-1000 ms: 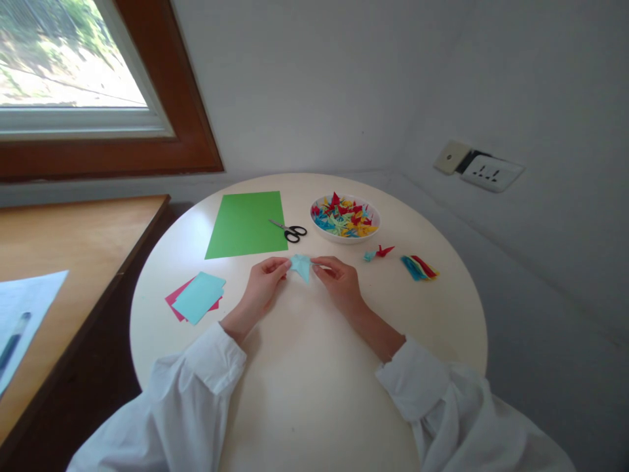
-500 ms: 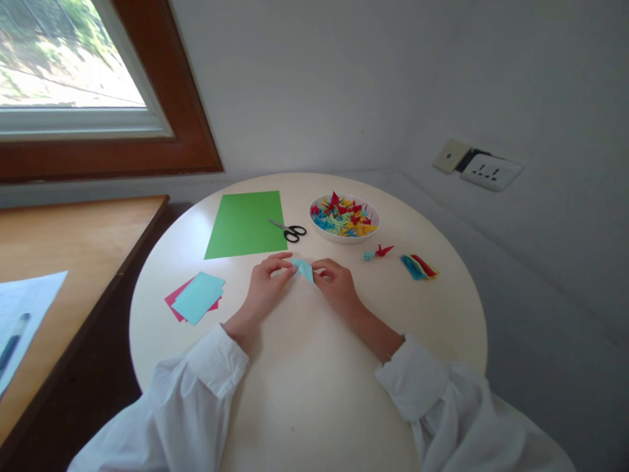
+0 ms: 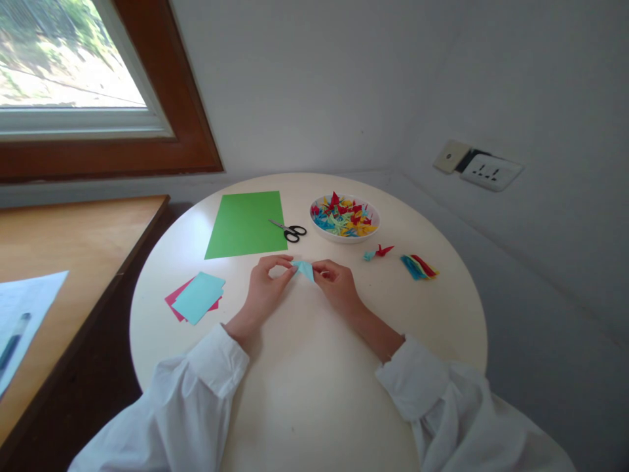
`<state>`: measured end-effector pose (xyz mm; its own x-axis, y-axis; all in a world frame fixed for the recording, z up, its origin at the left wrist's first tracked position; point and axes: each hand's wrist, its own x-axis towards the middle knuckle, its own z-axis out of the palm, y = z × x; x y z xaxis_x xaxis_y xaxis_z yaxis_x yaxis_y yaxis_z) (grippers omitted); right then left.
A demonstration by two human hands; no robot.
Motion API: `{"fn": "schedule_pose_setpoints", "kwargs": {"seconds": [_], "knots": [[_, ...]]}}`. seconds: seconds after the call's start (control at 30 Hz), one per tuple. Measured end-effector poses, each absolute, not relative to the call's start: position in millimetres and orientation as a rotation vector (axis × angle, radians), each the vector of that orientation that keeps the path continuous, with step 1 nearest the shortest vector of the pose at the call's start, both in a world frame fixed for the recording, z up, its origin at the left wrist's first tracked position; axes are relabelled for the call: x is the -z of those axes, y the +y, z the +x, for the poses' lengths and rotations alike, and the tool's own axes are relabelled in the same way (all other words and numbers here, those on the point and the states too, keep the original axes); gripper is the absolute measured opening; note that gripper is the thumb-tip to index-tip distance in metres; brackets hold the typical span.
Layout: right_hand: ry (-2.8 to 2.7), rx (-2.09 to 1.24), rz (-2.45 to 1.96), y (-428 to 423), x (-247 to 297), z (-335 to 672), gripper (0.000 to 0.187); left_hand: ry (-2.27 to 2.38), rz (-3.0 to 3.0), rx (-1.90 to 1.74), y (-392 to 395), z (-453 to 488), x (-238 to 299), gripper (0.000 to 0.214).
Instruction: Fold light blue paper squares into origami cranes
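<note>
A small folded piece of light blue paper sits between my two hands over the middle of the round cream table. My left hand pinches its left end with fingertips closed. My right hand pinches its right end, fingers curled together. Both wrists rest low over the tabletop, white sleeves behind them.
A green sheet and black-handled scissors lie beyond my hands. A white bowl holds several coloured paper cranes. Two small cranes and coloured strips lie right. Blue and pink squares lie left. A wooden desk stands further left.
The blue paper has gone from a wider spread shape to a smaller, narrower fold, and my hands have drawn closer together around it.
</note>
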<state>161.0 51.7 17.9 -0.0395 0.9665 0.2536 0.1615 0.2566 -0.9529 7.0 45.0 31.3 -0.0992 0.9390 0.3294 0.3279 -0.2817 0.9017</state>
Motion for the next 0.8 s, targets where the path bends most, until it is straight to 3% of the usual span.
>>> {"fn": "schedule_pose_setpoints", "kwargs": {"seconds": [0.8], "knots": [[-1.44,-0.977,-1.094,50.7,-20.6,160.3,0.023,1.301,1.498,-1.319,49.2,6.1,-25.5,0.013]]}}
